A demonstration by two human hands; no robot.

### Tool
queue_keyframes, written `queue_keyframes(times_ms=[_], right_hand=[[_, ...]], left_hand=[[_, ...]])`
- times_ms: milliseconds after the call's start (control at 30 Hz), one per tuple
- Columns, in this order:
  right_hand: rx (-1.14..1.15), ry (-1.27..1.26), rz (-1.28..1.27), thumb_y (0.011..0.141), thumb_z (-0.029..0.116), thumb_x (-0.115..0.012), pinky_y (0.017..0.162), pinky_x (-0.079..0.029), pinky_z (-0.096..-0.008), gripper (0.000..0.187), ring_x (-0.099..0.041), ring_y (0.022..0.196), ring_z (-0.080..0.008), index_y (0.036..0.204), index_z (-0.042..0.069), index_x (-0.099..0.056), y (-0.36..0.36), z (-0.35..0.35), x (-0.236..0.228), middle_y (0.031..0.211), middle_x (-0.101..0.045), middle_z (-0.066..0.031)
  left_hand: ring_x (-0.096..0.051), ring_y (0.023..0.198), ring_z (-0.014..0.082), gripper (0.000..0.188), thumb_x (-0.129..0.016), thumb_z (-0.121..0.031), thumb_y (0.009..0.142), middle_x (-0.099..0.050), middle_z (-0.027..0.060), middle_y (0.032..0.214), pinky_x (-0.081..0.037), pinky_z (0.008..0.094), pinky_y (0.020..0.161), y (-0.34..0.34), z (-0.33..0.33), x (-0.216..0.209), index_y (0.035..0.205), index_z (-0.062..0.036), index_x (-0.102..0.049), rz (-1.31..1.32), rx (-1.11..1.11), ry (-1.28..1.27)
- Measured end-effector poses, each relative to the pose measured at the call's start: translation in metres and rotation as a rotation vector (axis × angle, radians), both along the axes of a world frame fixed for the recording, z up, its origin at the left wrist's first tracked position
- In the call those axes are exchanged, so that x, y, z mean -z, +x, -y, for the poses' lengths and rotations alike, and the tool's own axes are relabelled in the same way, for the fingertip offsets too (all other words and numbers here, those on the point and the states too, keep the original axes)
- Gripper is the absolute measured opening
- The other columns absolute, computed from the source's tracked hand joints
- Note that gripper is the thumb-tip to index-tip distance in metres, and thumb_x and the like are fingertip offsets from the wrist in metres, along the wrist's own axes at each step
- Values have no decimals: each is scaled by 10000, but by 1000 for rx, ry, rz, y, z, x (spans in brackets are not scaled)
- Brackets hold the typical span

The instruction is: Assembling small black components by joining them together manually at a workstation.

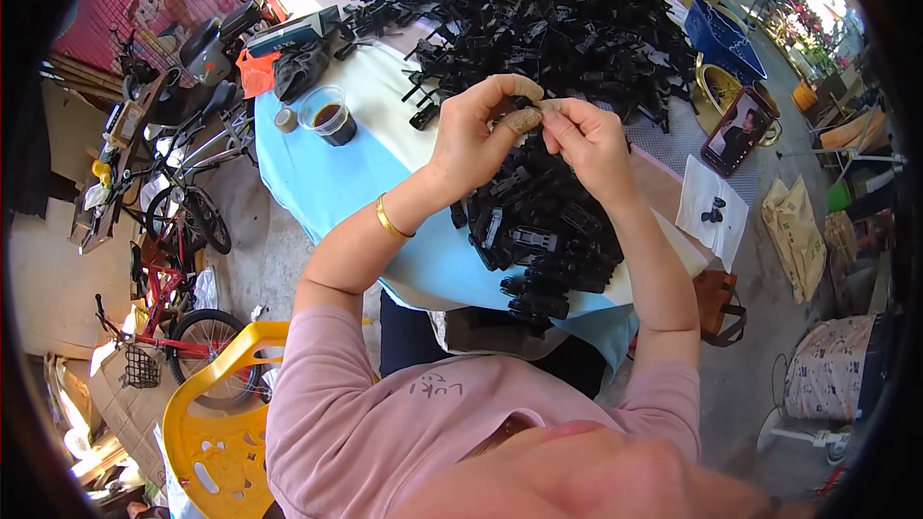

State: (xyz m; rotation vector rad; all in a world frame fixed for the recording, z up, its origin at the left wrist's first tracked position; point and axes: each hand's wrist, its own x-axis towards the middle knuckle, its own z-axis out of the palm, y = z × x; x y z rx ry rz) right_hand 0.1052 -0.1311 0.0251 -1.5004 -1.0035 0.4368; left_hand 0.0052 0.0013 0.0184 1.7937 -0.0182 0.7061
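Observation:
My left hand and my right hand meet over the table, fingertips pinched together. Tan coverings wrap the left thumb and forefinger. Whatever lies between the fingertips is too small and hidden to make out. Right below the hands lies a smaller heap of black plastic parts, reaching to the table's near edge; some look like clips. Beyond the hands rises a much larger pile of black plastic parts. A few loose black pieces lie just left of it.
On the tablecloth at left stand a clear cup of dark liquid and a small jar. To the right are a propped phone, white paper with small black pieces, and a blue basket. A yellow chair stands near left.

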Motion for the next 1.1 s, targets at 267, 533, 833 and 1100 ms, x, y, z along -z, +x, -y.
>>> queue_keyframes(times_ms=[267,533,833,1100], right_hand=[[35,178,19,855,131,-567,486,-349,-159,134,-441,552,-13,920,27,-620,15,-5,5,649,-535,34],[123,75,413,741,61,-687,607,-449,-179,178,-560,684,-41,897,4,-622,8,6,-5,754,-635,-26],[245,96,323,789,105,-651,583,-434,-185,123,-540,644,-47,855,2,-636,39,-2,7,717,-616,-5],[339,101,310,780,135,-666,595,-418,-178,170,-517,630,-40,850,-17,-634,63,-3,24,706,-611,1]], left_hand=[[-633,791,206,431,-644,-2,737,-625,115,888,-511,304,658,7,7,-5,1140,-38,-497,80,-198,249],[-611,803,286,564,-653,29,675,-595,135,992,-500,324,738,5,14,-4,1199,-43,-455,216,-256,762],[-606,782,132,339,-584,18,783,-619,79,908,-493,245,694,24,-25,12,1110,-5,-497,99,-179,62],[-600,710,177,251,-677,-201,731,-633,109,770,-458,282,647,-5,-107,0,890,-13,-630,-355,-534,560]])
